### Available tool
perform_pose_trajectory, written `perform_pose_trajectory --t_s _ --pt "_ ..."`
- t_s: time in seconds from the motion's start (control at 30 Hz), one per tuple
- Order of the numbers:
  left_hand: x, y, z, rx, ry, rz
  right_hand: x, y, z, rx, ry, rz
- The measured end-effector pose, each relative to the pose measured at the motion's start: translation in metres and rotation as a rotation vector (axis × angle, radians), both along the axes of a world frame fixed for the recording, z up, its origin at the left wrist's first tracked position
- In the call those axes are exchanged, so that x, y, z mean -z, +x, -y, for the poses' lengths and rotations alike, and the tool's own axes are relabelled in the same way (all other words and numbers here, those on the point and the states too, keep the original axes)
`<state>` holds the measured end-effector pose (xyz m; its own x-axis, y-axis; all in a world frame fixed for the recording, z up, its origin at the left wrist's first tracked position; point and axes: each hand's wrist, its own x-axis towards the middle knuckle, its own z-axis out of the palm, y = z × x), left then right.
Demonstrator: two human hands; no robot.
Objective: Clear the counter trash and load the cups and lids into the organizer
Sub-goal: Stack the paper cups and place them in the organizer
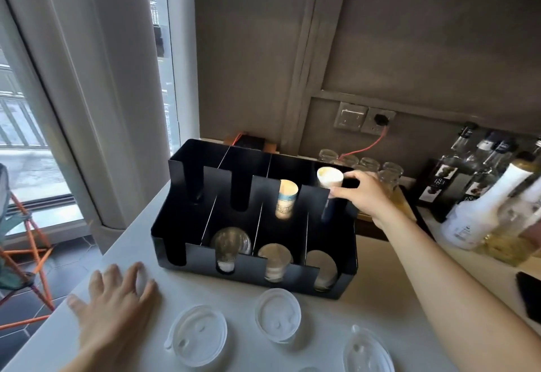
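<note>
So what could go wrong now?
The right hand holds the white cup tilted over the back right slot of the organizer; it might slip and land crooked. The glass jars stand close behind that hand; a bump could knock them. The left hand rests by the lids and could push one away.

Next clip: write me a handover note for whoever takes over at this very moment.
Left hand: open, flat on the white counter.
Right hand: grips a white paper cup at the black organizer's back right compartment.
Done: printed cup stack stands in the neighbouring back compartment; stored lids fill three front compartments.
Left: release the white cup, then load the loose clear lids lying on the counter in front.
</note>
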<state>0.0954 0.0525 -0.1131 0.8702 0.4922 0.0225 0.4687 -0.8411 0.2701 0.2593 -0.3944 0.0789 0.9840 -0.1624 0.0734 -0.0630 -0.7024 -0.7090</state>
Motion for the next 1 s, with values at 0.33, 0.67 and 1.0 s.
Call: perform_pose_trajectory --t_s 0.33,0.67,1.0 --pt "-0.009 -0.004 0.003 0.026 0.002 -0.033 -0.017 -0.001 -0.021 -0.064 -0.201 0.222" --pt "-0.016 -0.004 0.006 0.027 -0.026 -0.038 -0.026 -0.019 -0.025 -0.124 -0.270 0.279" --pt "-0.025 -0.019 0.018 0.113 -0.233 0.188 -0.017 -0.083 -0.037 -0.106 -0.211 0.648"
